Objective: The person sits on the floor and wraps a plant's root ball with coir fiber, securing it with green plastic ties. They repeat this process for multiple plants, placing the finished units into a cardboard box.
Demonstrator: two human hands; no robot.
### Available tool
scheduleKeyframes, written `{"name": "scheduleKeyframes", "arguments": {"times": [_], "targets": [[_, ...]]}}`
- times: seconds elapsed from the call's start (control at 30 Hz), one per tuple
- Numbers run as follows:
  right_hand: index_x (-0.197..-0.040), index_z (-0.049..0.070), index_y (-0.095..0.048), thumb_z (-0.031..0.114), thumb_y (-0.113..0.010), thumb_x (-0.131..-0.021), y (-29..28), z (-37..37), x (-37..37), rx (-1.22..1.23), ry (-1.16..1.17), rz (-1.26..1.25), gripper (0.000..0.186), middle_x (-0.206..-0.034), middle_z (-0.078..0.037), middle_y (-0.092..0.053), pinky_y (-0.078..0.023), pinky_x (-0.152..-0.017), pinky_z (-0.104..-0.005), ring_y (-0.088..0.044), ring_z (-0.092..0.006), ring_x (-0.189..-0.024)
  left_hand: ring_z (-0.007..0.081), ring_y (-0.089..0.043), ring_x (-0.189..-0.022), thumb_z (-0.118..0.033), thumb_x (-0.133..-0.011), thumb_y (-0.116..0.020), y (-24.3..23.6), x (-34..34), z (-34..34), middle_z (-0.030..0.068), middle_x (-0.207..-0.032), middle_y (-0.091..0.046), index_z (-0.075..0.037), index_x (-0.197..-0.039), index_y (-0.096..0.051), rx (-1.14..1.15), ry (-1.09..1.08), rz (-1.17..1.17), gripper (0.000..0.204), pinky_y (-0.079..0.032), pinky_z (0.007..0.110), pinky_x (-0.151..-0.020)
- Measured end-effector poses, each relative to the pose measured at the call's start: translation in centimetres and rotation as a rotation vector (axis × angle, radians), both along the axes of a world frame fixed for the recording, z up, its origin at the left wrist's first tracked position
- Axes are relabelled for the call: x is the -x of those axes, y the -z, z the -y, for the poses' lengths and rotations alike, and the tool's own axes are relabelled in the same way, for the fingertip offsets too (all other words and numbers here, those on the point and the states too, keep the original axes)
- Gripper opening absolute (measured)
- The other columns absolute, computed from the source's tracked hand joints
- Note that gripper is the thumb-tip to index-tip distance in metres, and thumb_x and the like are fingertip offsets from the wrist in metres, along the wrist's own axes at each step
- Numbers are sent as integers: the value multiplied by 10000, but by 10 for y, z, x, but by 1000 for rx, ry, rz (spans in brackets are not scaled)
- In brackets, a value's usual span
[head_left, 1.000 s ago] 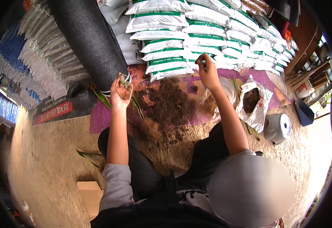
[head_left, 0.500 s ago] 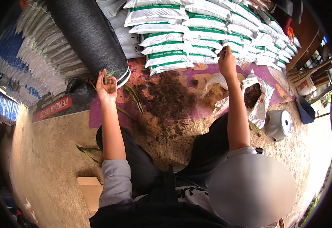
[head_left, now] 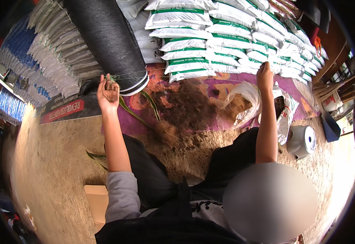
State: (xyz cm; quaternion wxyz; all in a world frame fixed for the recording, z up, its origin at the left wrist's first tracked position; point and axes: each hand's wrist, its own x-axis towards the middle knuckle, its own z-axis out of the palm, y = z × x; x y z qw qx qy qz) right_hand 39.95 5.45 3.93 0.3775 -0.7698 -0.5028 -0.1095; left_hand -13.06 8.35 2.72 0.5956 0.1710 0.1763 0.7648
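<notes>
A thin thread (head_left: pixel 161 76) runs nearly level between my two hands, above the ground. Its loose greenish tangle lies at the fingers of my left hand (head_left: pixel 109 94), which is palm up with dark soil on it, the fingers curled on the thread. My right hand (head_left: pixel 265 76), off to the right, is closed in a pinch at the thread's other end. Between and below them, a plant with long green leaves (head_left: pixel 150 104) rests on the purple sheet (head_left: pixel 135 124), its brown fibrous root ball (head_left: pixel 165 132) nearest me. Dark loose fibre and soil (head_left: pixel 185 103) spread beside it.
A roll of black netting (head_left: pixel 108 44) stands behind my left hand. White and green sacks (head_left: pixel 187 53) are stacked at the back. On the right are a clear bag of brown fibre (head_left: pixel 237 106), a white bag (head_left: pixel 286 116), a grey stool (head_left: pixel 301 142) and a dark blue dustpan (head_left: pixel 331 126).
My hands have moved farther apart, the right one going outward to the right, and the thread between them is drawn longer. The whole view has shifted slightly.
</notes>
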Motion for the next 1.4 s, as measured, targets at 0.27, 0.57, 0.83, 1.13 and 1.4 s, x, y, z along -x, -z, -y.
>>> {"name": "scheduleKeyframes", "arguments": {"times": [0.27,0.57,0.83,1.13,1.4], "targets": [[-1263,121,-404,485,-579,-787,-1,2,53,94,-163,224,625,-1393,-234,-185,-332,-902,-595,-373,-404,-1192,154,-554,-764,-269,-835,-505,-25,-27,37,150,-1434,-197,-127,-1409,-124,-329,382,-312,703,-466,195,-520],[-962,22,-604,75,-642,-768,-24,24,177,200,-1028,-513,204,-902,-100,-640,-491,-673,-303,-609,-156,-818,232,-633,-835,-298,-746,-640,-42,-91,67,200,-1449,-25,-179,-1414,22,-466,663,-400,949,-484,167,-421],[-866,5,-652,313,-682,-772,12,25,212,374,-1208,-1046,324,-765,-64,-630,-434,-746,-298,-566,-133,-749,156,-623,-691,-277,-705,-698,-27,-135,68,227,-1420,-162,-190,-1414,34,-450,688,-620,1023,-520,202,-493],[-959,25,-579,204,-597,-847,-12,22,184,226,-1001,-1563,211,-933,-38,-611,-445,-775,-269,-565,-116,-846,133,-604,-732,-245,-831,-563,-10,-124,43,250,-1415,-140,-220,-1415,-10,-438,450,-363,805,-552,242,-635],[-934,95,-468,193,-472,-908,-23,8,153,-71,-990,-1776,102,-969,-68,-572,-415,-867,-376,-556,-203,-896,141,-560,-728,-339,-891,-430,-9,-97,28,169,-1402,-263,-235,-1350,-252,-316,171,-216,503,-535,303,-684]]}}
